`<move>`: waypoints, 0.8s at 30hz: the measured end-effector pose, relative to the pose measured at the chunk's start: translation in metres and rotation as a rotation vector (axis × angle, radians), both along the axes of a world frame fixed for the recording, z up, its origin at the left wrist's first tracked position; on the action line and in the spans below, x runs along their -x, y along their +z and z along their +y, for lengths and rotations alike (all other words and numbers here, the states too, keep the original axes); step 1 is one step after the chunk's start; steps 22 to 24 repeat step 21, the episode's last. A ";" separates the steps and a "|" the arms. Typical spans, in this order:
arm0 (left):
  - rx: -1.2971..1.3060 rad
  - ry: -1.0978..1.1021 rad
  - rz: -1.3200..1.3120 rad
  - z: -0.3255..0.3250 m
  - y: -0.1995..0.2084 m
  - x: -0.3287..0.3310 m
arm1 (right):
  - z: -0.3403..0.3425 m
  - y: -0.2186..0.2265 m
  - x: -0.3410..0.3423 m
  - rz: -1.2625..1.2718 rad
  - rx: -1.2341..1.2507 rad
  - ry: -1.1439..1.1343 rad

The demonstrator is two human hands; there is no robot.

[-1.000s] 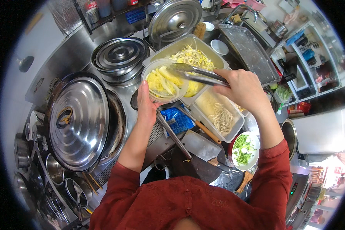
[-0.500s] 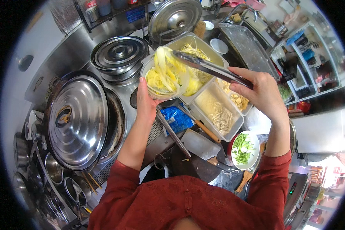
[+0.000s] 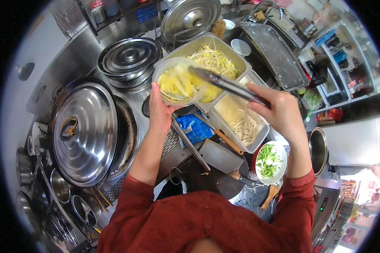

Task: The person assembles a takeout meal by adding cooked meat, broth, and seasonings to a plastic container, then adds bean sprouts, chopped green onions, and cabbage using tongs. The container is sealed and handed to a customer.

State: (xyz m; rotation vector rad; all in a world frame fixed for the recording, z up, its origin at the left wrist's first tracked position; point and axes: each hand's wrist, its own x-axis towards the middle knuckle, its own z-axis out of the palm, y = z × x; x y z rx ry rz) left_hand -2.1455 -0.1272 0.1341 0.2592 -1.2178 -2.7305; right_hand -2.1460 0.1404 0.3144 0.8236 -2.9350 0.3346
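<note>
My left hand (image 3: 160,110) supports a clear plastic bowl (image 3: 178,103) from its side and underneath, thumb up along the wall. Pale yellow cabbage leaves (image 3: 169,81) fill the bowl. My right hand (image 3: 278,110) is closed around metal tongs (image 3: 237,87), whose tips reach over the bowl among the leaves; motion blurs them. Under and behind the bowl stands a tub (image 3: 245,68) with bean sprouts (image 3: 215,59) and more cabbage. Nearer me, a rectangular container (image 3: 264,135) holds pale strips (image 3: 244,128), partly under my right forearm's side.
A white bowl (image 3: 283,168) of chopped greens stands right of a cleaver (image 3: 217,157). A wooden-handled tool (image 3: 228,142) and blue packet (image 3: 194,128) lie in the middle. Large lidded pans (image 3: 86,135) and lidded pots (image 3: 128,57) occupy the left. A metal tray (image 3: 274,55) is at back right.
The tongs and my right hand have come slightly left and down. Leaves that stood raised at the tongs' tips are now low in the bowl. My left hand stays nearly in place.
</note>
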 end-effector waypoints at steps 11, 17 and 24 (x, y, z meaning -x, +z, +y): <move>0.035 0.016 -0.018 0.000 -0.002 -0.005 | -0.003 -0.014 -0.013 0.047 0.100 0.026; 0.034 0.037 -0.074 0.002 0.000 -0.006 | 0.002 0.003 -0.020 0.095 0.164 -0.007; 0.041 0.031 -0.069 0.003 -0.001 -0.007 | 0.000 -0.008 -0.020 0.030 0.084 -0.037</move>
